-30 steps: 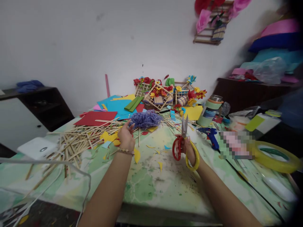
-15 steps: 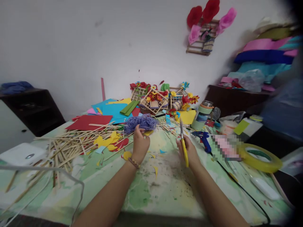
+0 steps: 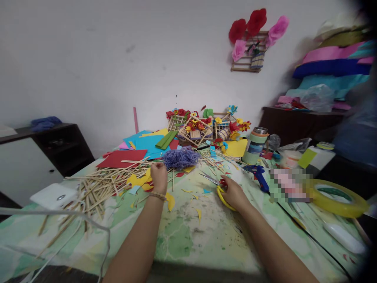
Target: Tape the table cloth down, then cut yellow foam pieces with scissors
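My right hand (image 3: 234, 192) grips a pair of scissors (image 3: 224, 196) by the yellow handles. Their blades point up and left, slightly apart, over the tablecloth, and a small red bit shows beside the fingers. My left hand (image 3: 159, 175) is closed at the right edge of a pile of bamboo sticks (image 3: 97, 184), just left of a purple yarn bundle (image 3: 181, 158). Its fingers are curled away from me, so anything in them is hidden. Yellow paper petals (image 3: 138, 180) lie to its left, and a yellow paper piece (image 3: 170, 201) lies near its wrist.
Coloured paper sheets (image 3: 122, 158) and stick lattices with paper flowers (image 3: 196, 129) stand at the back. On the right are a flask (image 3: 255, 145), a blue glue gun (image 3: 260, 179) with its cord, and a tape roll (image 3: 338, 198). A cable (image 3: 97, 226) crosses the left front.
My left hand has moved left from in front of the yarn to the sticks, and its fingers have closed. The scissors have turned from pointing upward to pointing left, their blades now apart.
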A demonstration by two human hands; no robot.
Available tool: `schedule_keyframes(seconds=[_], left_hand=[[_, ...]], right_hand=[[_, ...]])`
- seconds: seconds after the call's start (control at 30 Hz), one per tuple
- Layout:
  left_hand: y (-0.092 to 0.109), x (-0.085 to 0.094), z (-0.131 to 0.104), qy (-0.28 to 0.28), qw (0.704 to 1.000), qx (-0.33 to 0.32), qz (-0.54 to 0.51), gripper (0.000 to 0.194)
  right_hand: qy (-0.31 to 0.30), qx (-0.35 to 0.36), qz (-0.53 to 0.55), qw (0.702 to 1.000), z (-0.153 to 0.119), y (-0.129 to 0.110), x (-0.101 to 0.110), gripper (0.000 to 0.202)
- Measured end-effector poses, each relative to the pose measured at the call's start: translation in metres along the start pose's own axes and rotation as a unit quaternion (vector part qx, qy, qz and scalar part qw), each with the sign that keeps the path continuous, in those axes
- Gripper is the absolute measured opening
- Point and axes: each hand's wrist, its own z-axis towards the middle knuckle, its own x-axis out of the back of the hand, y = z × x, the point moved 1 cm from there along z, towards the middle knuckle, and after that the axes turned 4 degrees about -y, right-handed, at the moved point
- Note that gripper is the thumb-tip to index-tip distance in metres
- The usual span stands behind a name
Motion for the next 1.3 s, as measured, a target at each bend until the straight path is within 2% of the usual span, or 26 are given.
schedule_keyframes(seconds=[0.13, 0.3, 0.43, 0.57, 0.7, 0.8, 0.93, 1.0, 1.13, 1.3], left_hand=[[-0.004, -0.020, -0.025, -0.095, 0.984, -0.070, 0.132, 0.019], [-0.007, -0.025, -0.037, -0.158, 0.948, -0.131, 0.244, 0.029], [-0.009, -0.022, -0.034, -0.160, 0.928, -0.148, 0.303, 0.035], [-0.006, -0.019, -0.032, -0.136, 0.915, -0.175, 0.336, 0.034], [0.002, -0.018, -0.036, -0.120, 0.895, -0.215, 0.372, 0.035], [0.006, -0.021, -0.040, -0.141, 0.875, -0.240, 0.396, 0.031], [0.007, -0.026, -0.040, -0.165, 0.860, -0.251, 0.413, 0.018], [0.005, -0.030, -0.037, -0.173, 0.857, -0.257, 0.413, 0.016], [0.003, -0.033, -0.031, -0.185, 0.860, -0.283, 0.383, 0.023], [0.016, -0.026, -0.037, -0.178, 0.868, -0.332, 0.323, 0.023]], right_hand=[[0.004, 0.003, 0.019, 1.000, 0.002, 0.003, -0.002, 0.061], [0.001, 0.007, 0.036, 0.999, 0.003, 0.007, -0.005, 0.063], [-0.003, 0.005, 0.055, 0.998, 0.004, 0.010, -0.007, 0.064], [-0.016, -0.018, 0.104, 0.994, 0.005, 0.013, -0.007, 0.067], [-0.001, -0.006, 0.147, 0.989, 0.005, 0.011, -0.005, 0.055], [0.011, 0.008, 0.139, 0.990, 0.003, 0.008, -0.003, 0.046], [0.027, -0.022, 0.133, 0.990, 0.002, 0.004, 0.000, 0.025], [0.043, -0.047, 0.126, 0.990, 0.002, 0.003, 0.002, 0.020], [0.080, -0.088, 0.127, 0.985, 0.002, 0.002, 0.008, 0.017], [0.114, -0.053, 0.180, 0.976, 0.000, 0.000, 0.017, 0.022]])
